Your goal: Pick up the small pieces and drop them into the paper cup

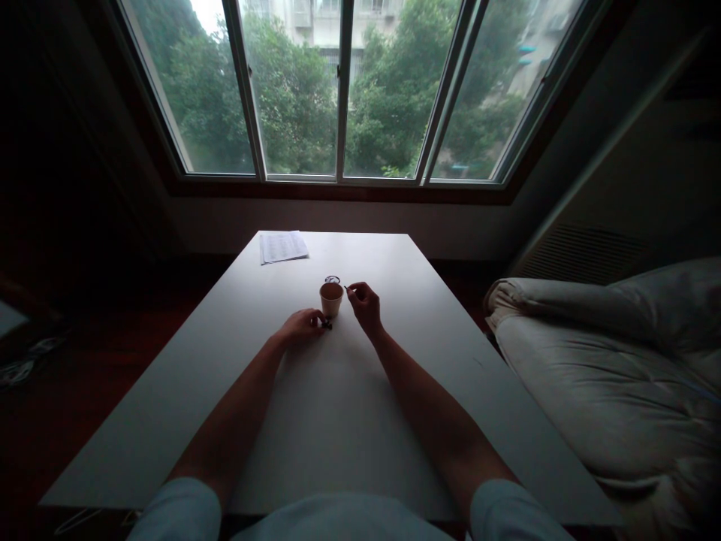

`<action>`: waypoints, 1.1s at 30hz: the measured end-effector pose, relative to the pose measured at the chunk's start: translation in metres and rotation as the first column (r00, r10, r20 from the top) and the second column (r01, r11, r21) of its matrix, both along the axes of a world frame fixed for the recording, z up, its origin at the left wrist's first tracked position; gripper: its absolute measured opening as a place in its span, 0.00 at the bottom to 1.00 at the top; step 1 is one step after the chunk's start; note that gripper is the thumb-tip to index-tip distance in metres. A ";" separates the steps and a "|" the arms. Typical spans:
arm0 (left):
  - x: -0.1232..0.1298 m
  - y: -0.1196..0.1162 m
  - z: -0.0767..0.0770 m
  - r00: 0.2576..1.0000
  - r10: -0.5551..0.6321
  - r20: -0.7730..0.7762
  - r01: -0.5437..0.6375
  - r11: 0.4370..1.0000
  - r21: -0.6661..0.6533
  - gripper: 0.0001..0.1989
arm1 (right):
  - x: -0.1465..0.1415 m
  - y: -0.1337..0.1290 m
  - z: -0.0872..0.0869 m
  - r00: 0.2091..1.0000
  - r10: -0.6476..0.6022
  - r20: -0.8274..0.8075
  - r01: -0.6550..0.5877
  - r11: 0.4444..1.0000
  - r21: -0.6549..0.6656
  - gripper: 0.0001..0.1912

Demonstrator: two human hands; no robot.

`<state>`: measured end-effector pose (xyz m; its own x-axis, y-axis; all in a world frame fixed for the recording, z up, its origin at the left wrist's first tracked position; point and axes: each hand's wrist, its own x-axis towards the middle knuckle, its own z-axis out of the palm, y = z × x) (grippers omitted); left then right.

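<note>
A light paper cup (331, 300) stands upright on the white table (338, 421). Just behind it lies a thin dark looped item (332, 279). My left hand (307, 326) rests on the tabletop at the cup's near left, fingertips closed at some small dark pieces (327, 324) in front of the cup. To the right of the cup, my right hand (364, 302) is raised in a pinch on a small dark piece (348, 289) near the rim. What the small pieces are is too small to tell.
Printed papers (283, 246) lie at the table's far left corner. A padded light sofa (597, 361) stands along the right side. Beyond the far edge is a wide window (341, 90). Cables (22, 368) lie on the floor at left.
</note>
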<state>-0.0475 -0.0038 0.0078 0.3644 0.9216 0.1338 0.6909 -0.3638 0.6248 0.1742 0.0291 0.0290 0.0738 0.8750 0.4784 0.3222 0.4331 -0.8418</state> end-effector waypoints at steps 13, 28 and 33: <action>0.000 -0.001 -0.004 0.998 0.065 0.016 -0.066 0.997 0.038 0.07 | 0.008 0.005 -0.010 0.991 -0.053 0.127 0.053 0.999 0.005 0.17; -0.006 0.002 -0.013 0.997 0.068 0.031 -0.071 0.993 0.092 0.09 | -0.001 -0.011 -0.039 0.694 0.388 0.607 -0.357 0.917 -0.178 0.12; -0.005 0.004 -0.016 0.995 0.081 0.053 -0.087 0.990 0.115 0.08 | -0.002 -0.013 -0.035 0.657 0.369 0.657 -0.344 0.923 -0.174 0.12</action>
